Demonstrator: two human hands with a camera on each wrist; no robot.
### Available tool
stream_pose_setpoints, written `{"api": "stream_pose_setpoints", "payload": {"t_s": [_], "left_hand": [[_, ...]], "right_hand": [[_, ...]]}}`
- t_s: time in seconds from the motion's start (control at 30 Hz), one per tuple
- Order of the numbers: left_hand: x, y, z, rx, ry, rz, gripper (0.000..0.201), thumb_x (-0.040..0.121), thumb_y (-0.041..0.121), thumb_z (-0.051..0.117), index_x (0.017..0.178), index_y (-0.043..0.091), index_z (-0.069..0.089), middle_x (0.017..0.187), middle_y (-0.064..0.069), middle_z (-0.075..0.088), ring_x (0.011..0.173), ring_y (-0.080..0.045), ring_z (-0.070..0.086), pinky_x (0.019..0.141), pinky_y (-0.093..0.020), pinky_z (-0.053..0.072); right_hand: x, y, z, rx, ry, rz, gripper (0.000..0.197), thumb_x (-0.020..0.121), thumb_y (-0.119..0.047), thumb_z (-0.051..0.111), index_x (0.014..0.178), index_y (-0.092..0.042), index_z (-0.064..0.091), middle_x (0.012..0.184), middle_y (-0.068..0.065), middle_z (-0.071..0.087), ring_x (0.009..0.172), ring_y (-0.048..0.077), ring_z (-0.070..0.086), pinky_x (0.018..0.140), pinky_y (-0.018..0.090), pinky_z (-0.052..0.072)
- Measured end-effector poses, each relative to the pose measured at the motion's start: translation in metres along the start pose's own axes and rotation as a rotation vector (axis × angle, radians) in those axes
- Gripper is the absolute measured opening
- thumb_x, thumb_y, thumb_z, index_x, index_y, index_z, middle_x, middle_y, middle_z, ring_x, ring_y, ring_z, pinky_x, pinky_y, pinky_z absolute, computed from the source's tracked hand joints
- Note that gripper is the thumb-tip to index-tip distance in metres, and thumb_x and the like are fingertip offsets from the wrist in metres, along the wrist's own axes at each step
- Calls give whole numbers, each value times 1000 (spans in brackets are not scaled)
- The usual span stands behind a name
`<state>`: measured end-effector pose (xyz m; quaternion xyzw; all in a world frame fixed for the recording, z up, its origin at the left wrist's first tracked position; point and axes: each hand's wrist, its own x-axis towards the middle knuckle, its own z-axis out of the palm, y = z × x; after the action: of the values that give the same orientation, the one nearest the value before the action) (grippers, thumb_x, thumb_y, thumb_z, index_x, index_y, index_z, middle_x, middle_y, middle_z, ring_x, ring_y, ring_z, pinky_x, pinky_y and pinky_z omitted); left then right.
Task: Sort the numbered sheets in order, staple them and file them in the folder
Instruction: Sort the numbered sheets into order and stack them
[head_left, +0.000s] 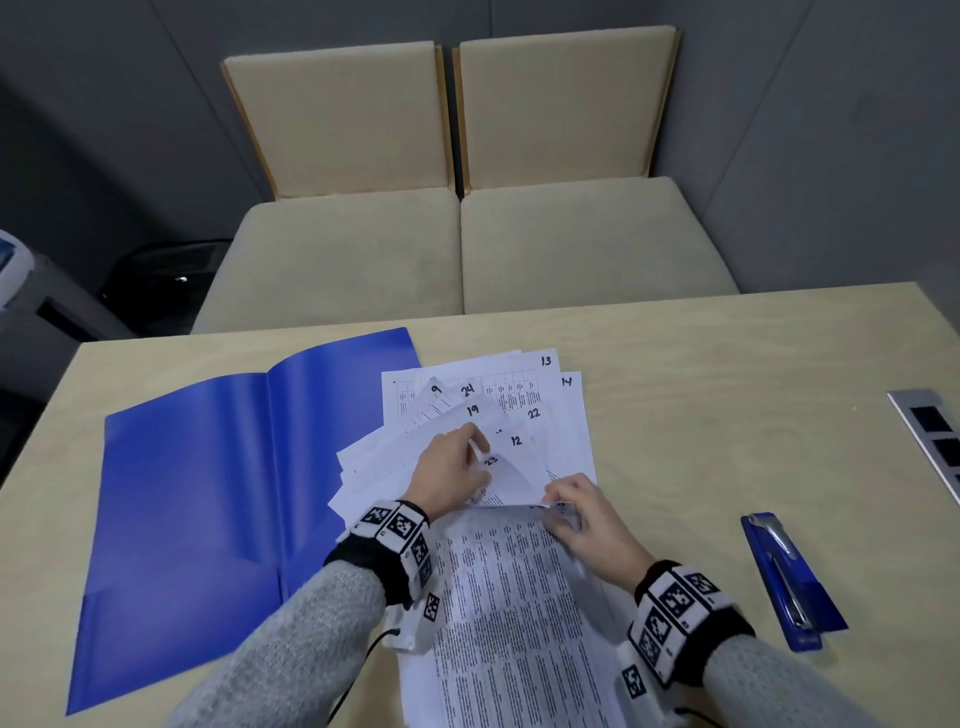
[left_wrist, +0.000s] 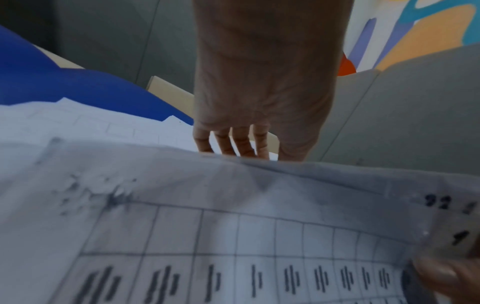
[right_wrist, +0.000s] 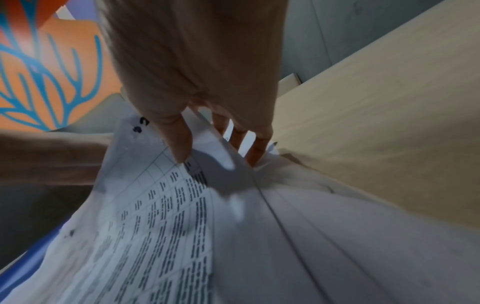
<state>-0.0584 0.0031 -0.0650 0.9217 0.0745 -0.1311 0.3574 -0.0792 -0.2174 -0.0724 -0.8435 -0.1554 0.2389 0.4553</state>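
A fanned pile of numbered sheets (head_left: 524, 400) lies mid-table, with 13, 14, 24, 19, 22, 12 and 9 showing. My left hand (head_left: 457, 467) rests on the pile, its fingers (left_wrist: 241, 142) curled over the edge of a lifted sheet marked 23 (head_left: 498, 467). My right hand (head_left: 576, 514) pinches the far edge of a printed stack (head_left: 509, 613) near me, thumb (right_wrist: 179, 144) pressing on a gridded page. The blue folder (head_left: 208, 493) lies open on the left. A blue stapler (head_left: 784, 577) lies to the right of my right wrist.
The wooden table (head_left: 727, 364) has a metal socket panel (head_left: 930, 431) at its right edge. Two beige cushioned seats (head_left: 457, 249) stand beyond the far edge. A dark bag and a grey appliance sit on the floor at far left.
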Motion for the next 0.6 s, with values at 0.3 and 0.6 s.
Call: {"api": "stream_pose_setpoints", "payload": {"t_s": [0.3, 0.6], "left_hand": [[-8, -5, 3, -7, -66, 153, 21, 73, -1, 63, 78, 19, 69, 117, 4, 50, 113, -12, 46, 89, -25, 36], [-15, 2, 5, -66, -59, 163, 46, 74, 11, 67, 112, 21, 44, 107, 1, 45, 89, -17, 52, 79, -29, 46]], "right_hand": [[9, 1, 2, -57, 37, 2, 33, 88, -13, 61, 81, -41, 45, 135, -2, 40, 128, 16, 35, 100, 22, 25], [15, 5, 7, -41, 49, -22, 20, 84, -7, 65, 85, -25, 55, 133, -4, 45, 128, 15, 41, 107, 31, 31]]}}
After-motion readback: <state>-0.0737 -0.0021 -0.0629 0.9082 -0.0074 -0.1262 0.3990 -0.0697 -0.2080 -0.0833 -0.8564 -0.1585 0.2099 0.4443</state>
